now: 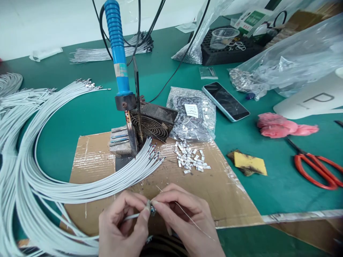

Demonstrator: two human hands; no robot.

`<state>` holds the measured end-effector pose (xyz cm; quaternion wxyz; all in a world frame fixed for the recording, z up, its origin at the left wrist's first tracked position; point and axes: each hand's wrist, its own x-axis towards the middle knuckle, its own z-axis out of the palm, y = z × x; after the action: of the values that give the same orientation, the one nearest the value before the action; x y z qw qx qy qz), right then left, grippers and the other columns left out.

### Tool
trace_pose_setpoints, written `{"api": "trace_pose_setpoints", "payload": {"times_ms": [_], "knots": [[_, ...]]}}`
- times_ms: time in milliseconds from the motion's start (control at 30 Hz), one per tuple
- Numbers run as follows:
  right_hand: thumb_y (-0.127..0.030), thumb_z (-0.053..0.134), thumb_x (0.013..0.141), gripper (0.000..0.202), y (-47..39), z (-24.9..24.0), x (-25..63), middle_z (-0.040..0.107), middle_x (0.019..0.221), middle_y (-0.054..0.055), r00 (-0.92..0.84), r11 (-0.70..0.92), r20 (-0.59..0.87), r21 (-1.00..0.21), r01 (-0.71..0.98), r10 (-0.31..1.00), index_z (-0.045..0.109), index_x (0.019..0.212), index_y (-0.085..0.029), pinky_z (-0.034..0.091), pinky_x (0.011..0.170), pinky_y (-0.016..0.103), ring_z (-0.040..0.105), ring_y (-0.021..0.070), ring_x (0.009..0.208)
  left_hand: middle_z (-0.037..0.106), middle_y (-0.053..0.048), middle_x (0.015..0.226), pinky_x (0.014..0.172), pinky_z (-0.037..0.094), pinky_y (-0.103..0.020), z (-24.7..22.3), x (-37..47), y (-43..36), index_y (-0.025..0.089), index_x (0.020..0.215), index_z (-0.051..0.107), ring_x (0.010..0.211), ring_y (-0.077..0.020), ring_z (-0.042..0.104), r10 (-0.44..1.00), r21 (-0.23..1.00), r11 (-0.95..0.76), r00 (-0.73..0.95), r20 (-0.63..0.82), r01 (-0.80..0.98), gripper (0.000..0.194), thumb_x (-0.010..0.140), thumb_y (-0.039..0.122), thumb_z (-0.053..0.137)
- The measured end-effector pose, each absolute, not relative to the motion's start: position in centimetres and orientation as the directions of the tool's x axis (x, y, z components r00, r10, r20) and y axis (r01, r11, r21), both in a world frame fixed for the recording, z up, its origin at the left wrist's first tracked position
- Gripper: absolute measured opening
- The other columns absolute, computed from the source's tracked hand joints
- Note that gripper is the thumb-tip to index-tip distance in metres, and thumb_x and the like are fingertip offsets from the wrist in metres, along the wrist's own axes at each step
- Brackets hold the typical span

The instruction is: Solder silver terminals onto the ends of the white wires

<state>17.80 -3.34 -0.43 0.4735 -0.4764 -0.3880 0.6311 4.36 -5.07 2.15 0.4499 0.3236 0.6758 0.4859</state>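
At the lower middle, my left hand (124, 223) pinches the end of a white cable (132, 216) between thumb and forefinger. My right hand (182, 217) is closed beside it, fingertips meeting the left ones at a small metal connector (153, 210). A thin wire (194, 222) passes through my right hand and slants down to the right. Just beyond my hands lies a bundle of white cables (93, 192) with its ends on the cardboard (214, 192). Small flat metal pieces (190, 157) are scattered on the cardboard.
A blue-handled soldering iron (117, 46) stands upright behind the bundle, beside a black fan (154, 121). Behind the metal pieces are a plastic bag (191, 125) and a phone (226, 101). Red-handled scissors (316, 169), a yellow sponge (250, 163) and pink cloth (284, 125) lie right.
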Motion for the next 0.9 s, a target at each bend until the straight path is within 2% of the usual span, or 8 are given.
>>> {"api": "trace_pose_setpoints", "payload": {"times_ms": [267, 333, 400, 500, 600, 700, 800, 900], "knots": [[-0.023, 0.08, 0.088, 0.009, -3.6, -0.5, 17.9, 0.066, 0.072, 0.001, -0.073, -0.148, -0.139, -0.98, -0.135, 0.988, 0.086, 0.081, -0.024, 0.041, 0.051, 0.024, 0.054, 0.0132, 0.059, 0.071, -0.002, 0.067, 0.051, 0.046, -0.018, 1.7, 4.3, -5.2, 0.021, 0.059, 0.068, 0.061, -0.0152, 0.063, 0.886, 0.951, 0.307, -0.377, -0.271, 0.037, 0.015, 0.069, 0.018, 0.08], [-0.028, 0.075, 0.093, 0.012, -3.8, -0.7, 17.9, 0.065, 0.074, 0.002, -0.053, -0.09, -0.086, -0.992, -0.091, 0.995, 0.085, 0.086, -0.025, 0.042, 0.053, 0.025, 0.056, 0.0143, 0.061, 0.071, -0.002, 0.067, 0.053, 0.047, -0.018, 1.6, 4.3, -5.2, 0.021, 0.059, 0.068, 0.061, -0.015, 0.063, 0.887, 0.952, 0.303, -0.379, -0.265, 0.045, 0.016, 0.069, 0.017, 0.08], [-0.039, 0.062, 0.102, 0.025, -4.1, -1.0, 18.0, 0.062, 0.077, 0.002, -0.018, -0.054, -0.054, -0.998, -0.041, 0.998, 0.084, 0.096, -0.026, 0.044, 0.055, 0.025, 0.056, 0.0148, 0.062, 0.071, -0.002, 0.067, 0.054, 0.047, -0.017, 1.6, 4.3, -5.0, 0.02, 0.059, 0.068, 0.061, -0.0145, 0.063, 0.884, 0.952, 0.302, -0.387, -0.263, 0.043, 0.016, 0.068, 0.017, 0.08], [-0.048, 0.042, 0.11, 0.041, -4.5, -1.3, 18.2, 0.058, 0.079, 0.001, 0.024, -0.106, -0.106, -0.994, 0.031, 0.994, 0.076, 0.113, -0.026, 0.044, 0.057, 0.026, 0.052, 0.015, 0.06, 0.072, -0.003, 0.069, 0.052, 0.046, -0.017, 1.6, 4.3, -4.6, 0.02, 0.059, 0.068, 0.063, -0.0155, 0.064, 0.874, 0.949, 0.311, -0.405, -0.268, 0.043, 0.016, 0.068, 0.018, 0.081], [-0.046, 0.037, 0.111, 0.032, -4.6, -1.3, 18.1, 0.058, 0.074, -0.003, 0.032, -0.174, -0.172, -0.981, 0.086, 0.985, 0.06, 0.123, -0.029, 0.038, 0.055, 0.027, 0.047, 0.0148, 0.056, 0.073, -0.004, 0.07, 0.05, 0.046, -0.017, 1.6, 4.2, -4.1, 0.02, 0.059, 0.068, 0.066, -0.0171, 0.064, 0.866, 0.949, 0.308, -0.433, -0.249, 0.071, 0.017, 0.068, 0.019, 0.082], [-0.041, 0.039, 0.111, 0.019, -4.3, -1.0, 18.0, 0.052, 0.07, -0.006, 0.065, -0.153, -0.145, -0.977, 0.15, 0.987, 0.053, 0.106, -0.029, 0.033, 0.055, 0.028, 0.043, 0.0144, 0.056, 0.073, -0.004, 0.071, 0.052, 0.047, -0.016, 1.6, 4.1, -3.6, 0.02, 0.058, 0.068, 0.065, -0.0163, 0.063, 0.852, 0.949, 0.306, -0.468, -0.237, 0.075, 0.017, 0.067, 0.019, 0.082], [-0.031, 0.04, 0.11, 0.029, -3.6, -0.8, 17.8, 0.04, 0.072, -0.005, 0.05, -0.064, -0.055, -0.978, 0.199, 0.997, 0.043, 0.081, -0.026, 0.032, 0.057, 0.028, 0.04, 0.015, 0.059, 0.073, -0.003, 0.072, 0.053, 0.047, -0.015, 1.5, 3.9, -3.1, 0.02, 0.058, 0.067, 0.066, -0.0157, 0.062, 0.834, 0.948, 0.31, -0.499, -0.236, 0.069, 0.017, 0.066, 0.019, 0.082], [-0.022, 0.044, 0.107, 0.028, -2.7, -0.9, 17.6, 0.05, 0.08, -0.002, -0.01, 0.068, 0.067, -0.988, 0.138, 0.998, 0.045, 0.079, -0.025, 0.04, 0.065, 0.027, 0.051, 0.0162, 0.071, 0.072, -0.003, 0.072, 0.053, 0.045, -0.014, 1.3, 3.7, -2.6, 0.021, 0.058, 0.067, 0.068, -0.0153, 0.063, 0.821, 0.95, 0.305, -0.525, -0.225, 0.071, 0.016, 0.067, 0.018, 0.08]]}}
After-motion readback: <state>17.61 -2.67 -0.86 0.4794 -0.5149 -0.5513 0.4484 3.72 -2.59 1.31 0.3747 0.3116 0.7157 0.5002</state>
